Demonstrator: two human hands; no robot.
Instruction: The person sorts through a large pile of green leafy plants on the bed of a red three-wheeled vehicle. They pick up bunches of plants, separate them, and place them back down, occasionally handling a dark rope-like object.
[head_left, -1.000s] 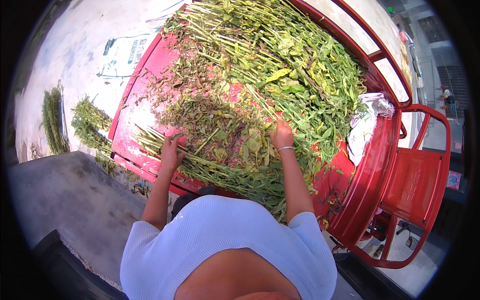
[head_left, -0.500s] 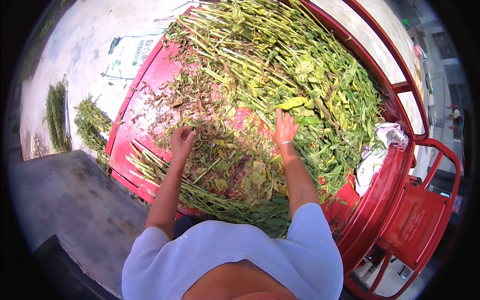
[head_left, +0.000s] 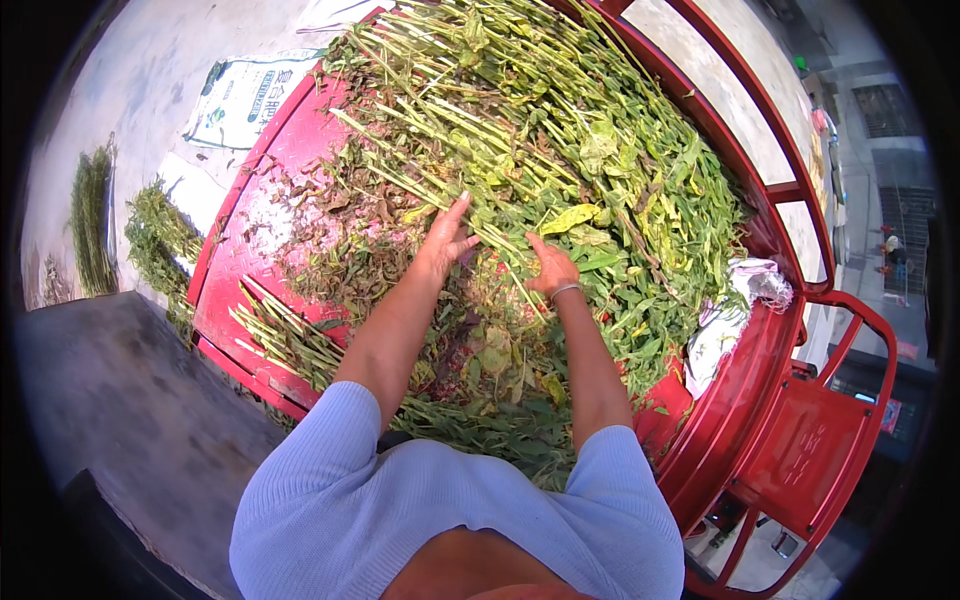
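Note:
A thick heap of cut green leafy stalks (head_left: 560, 120) lies across a red truck bed (head_left: 225, 290). At its near edge my left hand (head_left: 440, 247) touches several pale stalks, thumb and fingers apart. To its right is my right hand (head_left: 555, 270), a bracelet on the wrist, its fingers and thumb also spread beside the same stalks; leaves partly hide the fingertips. A yellow leaf (head_left: 570, 218) lies just beyond it. Between my forearms are loose withered leaves (head_left: 490, 350), with a smaller bunch of stalks (head_left: 290, 335) near my left forearm.
Red metal rails (head_left: 790, 190) border the bed on the right, with a white sack (head_left: 715, 340) against them. On the ground at left are a printed white bag (head_left: 240, 100) and two plant bundles, one upright-looking (head_left: 93, 220), one leafy (head_left: 158, 235).
My left hand has moved right and away from me, from the dry leaves to the stalks. My right hand has drawn slightly left and nearer. Some stalks now extend further left.

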